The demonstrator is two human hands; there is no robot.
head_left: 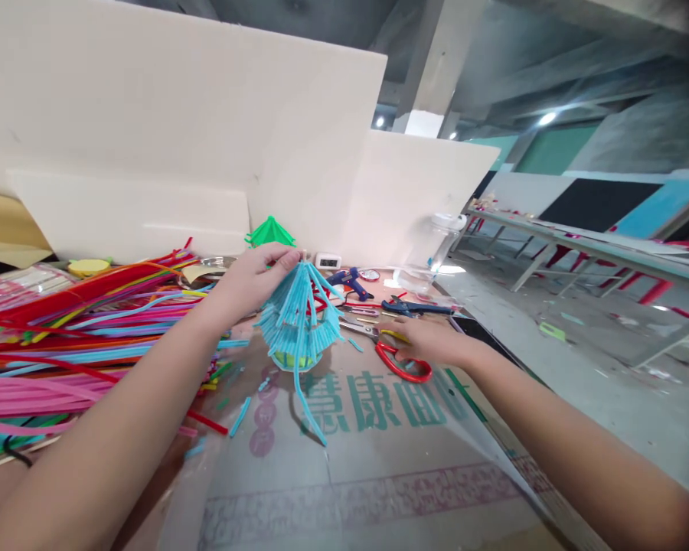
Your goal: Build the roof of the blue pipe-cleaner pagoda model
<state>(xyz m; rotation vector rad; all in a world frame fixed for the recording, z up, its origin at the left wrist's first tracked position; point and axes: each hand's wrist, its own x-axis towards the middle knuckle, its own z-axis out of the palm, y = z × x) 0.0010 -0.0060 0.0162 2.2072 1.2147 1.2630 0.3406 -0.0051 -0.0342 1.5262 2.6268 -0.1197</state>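
A light-blue, tiered, umbrella-like model (302,317) made of pipe cleaners stands upright on the worktop. One long blue strand hangs from its front onto the surface. My left hand (267,268) is closed at its peak, thumb and fingers against the top beside a short pale stick. Red-handled scissors (405,367) lie to the right, blades pointing left toward the model. Over their upper handle is my right hand (430,340), its fingers closed around it beside a yellow part. The fingertips are partly hidden.
Bundles of coloured pipe cleaners (109,329) fill the left side. Behind the model are a green model (271,231), a small digital display (327,261) and a blue glue gun (353,283). Dark pliers (416,308) lie beyond the scissors. White boards (310,153) rise behind.
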